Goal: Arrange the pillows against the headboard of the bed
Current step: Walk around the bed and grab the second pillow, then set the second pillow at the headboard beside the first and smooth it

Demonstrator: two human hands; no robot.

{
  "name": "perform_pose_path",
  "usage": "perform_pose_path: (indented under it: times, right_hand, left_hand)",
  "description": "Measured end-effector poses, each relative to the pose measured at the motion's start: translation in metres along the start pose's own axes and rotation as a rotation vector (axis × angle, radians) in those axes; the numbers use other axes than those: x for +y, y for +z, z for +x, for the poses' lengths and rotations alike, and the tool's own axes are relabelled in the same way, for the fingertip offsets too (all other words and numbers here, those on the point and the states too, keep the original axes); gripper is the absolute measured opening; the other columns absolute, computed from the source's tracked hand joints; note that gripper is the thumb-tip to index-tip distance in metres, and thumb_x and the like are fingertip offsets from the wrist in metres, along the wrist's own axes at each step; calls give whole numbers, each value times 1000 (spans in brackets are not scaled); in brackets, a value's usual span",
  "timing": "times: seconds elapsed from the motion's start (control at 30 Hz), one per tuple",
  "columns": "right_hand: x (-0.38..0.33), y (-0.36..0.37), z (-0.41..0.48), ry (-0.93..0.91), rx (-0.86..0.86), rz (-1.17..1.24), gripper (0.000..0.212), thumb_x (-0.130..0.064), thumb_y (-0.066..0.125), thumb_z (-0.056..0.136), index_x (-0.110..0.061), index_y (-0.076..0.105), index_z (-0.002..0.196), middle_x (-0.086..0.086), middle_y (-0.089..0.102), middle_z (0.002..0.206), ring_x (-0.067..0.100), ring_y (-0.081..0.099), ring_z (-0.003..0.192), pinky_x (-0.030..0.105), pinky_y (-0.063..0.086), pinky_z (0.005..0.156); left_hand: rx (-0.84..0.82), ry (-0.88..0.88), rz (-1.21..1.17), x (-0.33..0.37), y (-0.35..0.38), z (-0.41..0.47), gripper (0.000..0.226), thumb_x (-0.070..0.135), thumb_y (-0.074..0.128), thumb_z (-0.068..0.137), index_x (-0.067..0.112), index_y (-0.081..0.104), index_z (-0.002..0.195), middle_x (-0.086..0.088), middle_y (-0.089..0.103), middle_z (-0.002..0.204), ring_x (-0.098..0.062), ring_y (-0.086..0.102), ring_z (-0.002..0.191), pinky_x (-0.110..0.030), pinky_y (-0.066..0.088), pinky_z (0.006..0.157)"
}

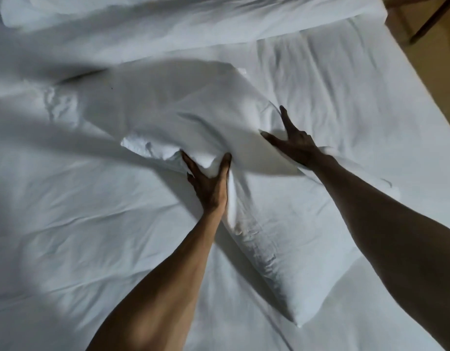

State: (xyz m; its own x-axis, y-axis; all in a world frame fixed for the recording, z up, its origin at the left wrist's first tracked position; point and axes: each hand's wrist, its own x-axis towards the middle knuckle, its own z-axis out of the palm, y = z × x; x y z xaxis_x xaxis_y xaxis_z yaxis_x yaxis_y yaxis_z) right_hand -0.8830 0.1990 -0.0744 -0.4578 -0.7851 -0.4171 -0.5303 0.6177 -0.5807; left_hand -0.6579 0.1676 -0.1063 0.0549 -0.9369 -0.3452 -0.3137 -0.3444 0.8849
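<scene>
Two bare hands work on a white bed (66, 249), and at least three white pillows can be counted, though the white-on-white folds make the edges hard to follow. The left hand (210, 184) is closed in a pinch on the near edge of the middle pillow (183, 110), thumb on one side and fingers on the other with a bunched ridge of the case squeezed between them; this pillow spreads away beyond the hand and up to its left, its far part blurred. The right hand (293, 143) is spread wide, fingers splayed and flat against the right end of that same pillow, pressing rather than gripping, with nothing closed inside it. A second pillow (269, 262) lies flat on the sheet between the two forearms, starting just under the left hand's wrist and running down and to the right toward the viewer, its corner ending near the right forearm. A third pillow (193, 13) lies long across the top of the view, well beyond both hands, and a rounded white shape at its left end may be another one, but I cannot tell. To the right of the right hand the mattress edge meets a tan floor (434, 67), where one dark furniture leg (431, 19) shows
</scene>
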Motion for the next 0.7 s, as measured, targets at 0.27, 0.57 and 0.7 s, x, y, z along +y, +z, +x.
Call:
perform_pose_path:
  times: [0.27,0.57,0.7]
  right_hand:
    - [-20,-58,-96,35,213,125,93,-87,37,77,-49,1,155,-6,41,157,39,52,130,44,38,106]
    - [-33,-182,-303,150,596,386,100,-78,53,80,-33,11,159,18,60,135,38,54,126,34,40,94]
    - [-44,-225,-414,194,828,331,102,-79,55,77,-31,17,159,16,67,123,36,61,115,33,44,84]
  left_hand:
    - [-133,226,51,100,-10,-62,119,67,78,73,37,7,164,-15,36,162,-33,38,147,-45,37,117]
    - [-433,555,75,250,-32,-199,109,63,78,75,45,14,161,-9,45,153,-27,47,140,-35,39,113]
    - [-574,681,21,296,-41,-272,105,59,76,80,37,15,163,-2,37,163,-22,40,146,-25,32,112]
